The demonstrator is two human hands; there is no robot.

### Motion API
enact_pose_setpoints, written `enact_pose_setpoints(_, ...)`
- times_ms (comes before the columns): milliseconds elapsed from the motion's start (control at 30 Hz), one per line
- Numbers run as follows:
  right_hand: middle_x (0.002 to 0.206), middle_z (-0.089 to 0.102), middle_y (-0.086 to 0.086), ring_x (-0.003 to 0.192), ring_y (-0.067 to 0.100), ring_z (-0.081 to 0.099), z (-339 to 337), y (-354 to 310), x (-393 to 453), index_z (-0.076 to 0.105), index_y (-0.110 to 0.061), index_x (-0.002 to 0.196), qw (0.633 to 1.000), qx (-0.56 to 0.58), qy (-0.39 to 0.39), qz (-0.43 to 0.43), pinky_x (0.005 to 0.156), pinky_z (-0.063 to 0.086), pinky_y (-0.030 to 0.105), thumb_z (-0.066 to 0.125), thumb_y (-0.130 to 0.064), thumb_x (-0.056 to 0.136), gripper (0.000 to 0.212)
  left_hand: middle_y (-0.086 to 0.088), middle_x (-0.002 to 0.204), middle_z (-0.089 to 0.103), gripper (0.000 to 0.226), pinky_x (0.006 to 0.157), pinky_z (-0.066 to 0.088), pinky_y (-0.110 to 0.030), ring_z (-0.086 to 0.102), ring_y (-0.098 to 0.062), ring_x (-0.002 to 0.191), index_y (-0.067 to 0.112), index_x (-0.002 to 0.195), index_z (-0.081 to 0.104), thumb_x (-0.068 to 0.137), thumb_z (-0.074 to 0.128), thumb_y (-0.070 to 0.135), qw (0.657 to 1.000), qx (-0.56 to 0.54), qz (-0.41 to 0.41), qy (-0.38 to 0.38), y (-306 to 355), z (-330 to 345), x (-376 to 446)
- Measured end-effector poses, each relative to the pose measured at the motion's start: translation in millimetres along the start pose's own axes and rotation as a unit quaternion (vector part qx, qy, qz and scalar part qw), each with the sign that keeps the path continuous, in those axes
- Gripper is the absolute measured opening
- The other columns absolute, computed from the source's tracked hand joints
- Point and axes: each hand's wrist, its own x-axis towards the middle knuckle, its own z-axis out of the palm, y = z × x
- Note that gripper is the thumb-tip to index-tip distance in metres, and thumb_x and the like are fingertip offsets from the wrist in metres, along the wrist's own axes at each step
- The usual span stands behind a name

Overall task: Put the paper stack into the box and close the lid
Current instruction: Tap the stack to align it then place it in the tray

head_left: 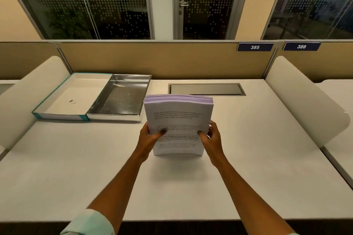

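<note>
A thick stack of printed white paper [178, 118] stands on its lower edge on the desk, tilted toward me. My left hand [148, 136] grips its left side and my right hand [211, 137] grips its right side, thumbs on the front page. To the left lies the open box: a shiny metal tray [122, 97] with nothing in it, and its hinged lid [74, 95], teal-edged and white inside, folded out flat to the left. The stack is just right of the tray, apart from it.
A metal cable hatch [206, 89] is set into the desk behind the stack. A tan partition [162, 59] with labels 385 and 386 runs along the back. Curved white side dividers [305, 101] bound the desk on both sides.
</note>
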Motion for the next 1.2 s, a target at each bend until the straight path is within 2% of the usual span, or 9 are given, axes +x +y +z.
enact_pose_setpoints(100,0.107,0.066,0.001,0.094,0.023,0.067,6.8,-20.4,4.2,0.053,-0.026,0.118,0.999,0.039,0.005,-0.025,0.074,0.059,0.033,0.053,-0.044,0.083,0.039,-0.005,0.108,0.071,0.059,0.072,0.059,-0.032,0.07,-0.019,0.093,0.018,0.121,0.06,0.073,0.069,0.05,0.999,-0.03,0.032,0.02,30.8,2.0,4.2)
enact_pose_setpoints(200,0.101,0.066,0.007,0.086,0.021,0.068,15.0,-47.1,9.6,0.051,-0.017,0.117,0.996,0.058,0.035,-0.055,0.069,0.059,0.032,0.046,-0.057,0.084,0.052,-0.004,0.089,0.069,0.065,0.06,0.054,-0.02,0.069,-0.008,0.072,0.01,0.114,0.06,0.075,0.058,0.062,0.996,-0.049,0.06,0.054,55.5,6.6,10.3)
enact_pose_setpoints(333,0.086,0.062,0.003,0.071,0.012,0.062,24.5,-85.4,21.8,0.051,-0.014,0.107,0.989,0.065,0.12,-0.05,0.051,0.047,0.013,0.038,-0.068,0.081,0.061,-0.014,0.077,0.059,0.077,0.064,0.046,-0.033,0.06,-0.022,0.071,-0.001,0.09,0.057,0.08,0.041,0.074,0.99,-0.045,0.04,0.131,83.2,15.1,21.0)
enact_pose_setpoints(400,0.088,0.061,0.004,0.073,0.013,0.061,27.3,-97.4,28.1,0.053,-0.015,0.105,0.985,0.063,0.158,-0.023,0.051,0.044,0.014,0.039,-0.071,0.08,0.063,-0.015,0.078,0.059,0.072,0.066,0.045,-0.035,0.058,-0.024,0.074,0.003,0.083,0.056,0.083,0.039,0.073,0.986,-0.036,0.019,0.16,88.0,18.4,25.8)
enact_pose_setpoints(600,0.097,0.065,0.008,0.077,0.016,0.062,33.7,-94.7,31.1,0.056,-0.02,0.102,0.98,0.025,0.195,0.011,0.052,0.047,0.019,0.053,-0.049,0.091,0.031,-0.01,0.088,0.064,0.033,0.059,0.045,-0.027,0.059,-0.019,0.076,0.021,0.08,0.056,0.093,0.046,0.05,0.978,-0.038,-0.021,0.204,83.1,24.4,28.3)
enact_pose_setpoints(733,0.096,0.066,0.01,0.074,0.014,0.061,33.0,-96.3,31.1,0.056,-0.019,0.1,0.98,0.023,0.197,0.014,0.053,0.047,0.02,0.05,-0.052,0.091,0.035,-0.008,0.088,0.062,0.035,0.063,0.045,-0.028,0.057,-0.019,0.079,0.018,0.087,0.056,0.094,0.044,0.05,0.976,-0.015,0.006,0.216,84.0,24.6,30.2)
enact_pose_setpoints(933,0.09,0.066,0.006,0.076,0.017,0.063,32.2,-96.0,29.8,0.057,-0.019,0.096,0.982,0.018,0.187,0.003,0.054,0.048,0.019,0.046,-0.063,0.087,0.046,-0.001,0.076,0.055,0.042,0.059,0.041,-0.026,0.052,-0.014,0.072,0.023,0.071,0.048,0.091,0.044,0.06,0.979,-0.007,0.017,0.201,84.2,24.8,31.0)
enact_pose_setpoints(1033,0.082,0.062,0.0,0.07,0.011,0.061,27.2,-92.3,25.2,0.054,-0.019,0.095,0.988,0.046,0.146,-0.025,0.048,0.046,0.01,0.041,-0.068,0.083,0.052,-0.001,0.074,0.057,0.054,0.059,0.044,-0.024,0.055,-0.013,0.07,0.017,0.08,0.052,0.085,0.04,0.07,0.984,-0.018,0.038,0.175,81.7,21.8,25.0)
enact_pose_setpoints(1200,0.111,0.066,-0.001,0.094,0.013,0.067,3.9,-53.8,15.5,0.05,-0.021,0.127,0.997,0.044,0.036,-0.054,0.069,0.058,0.024,0.06,-0.048,0.083,0.053,-0.003,0.102,0.07,0.053,0.065,0.058,-0.023,0.069,-0.016,0.088,0.017,0.12,0.057,0.081,0.059,0.054,0.996,-0.012,0.063,0.069,46.7,5.9,9.4)
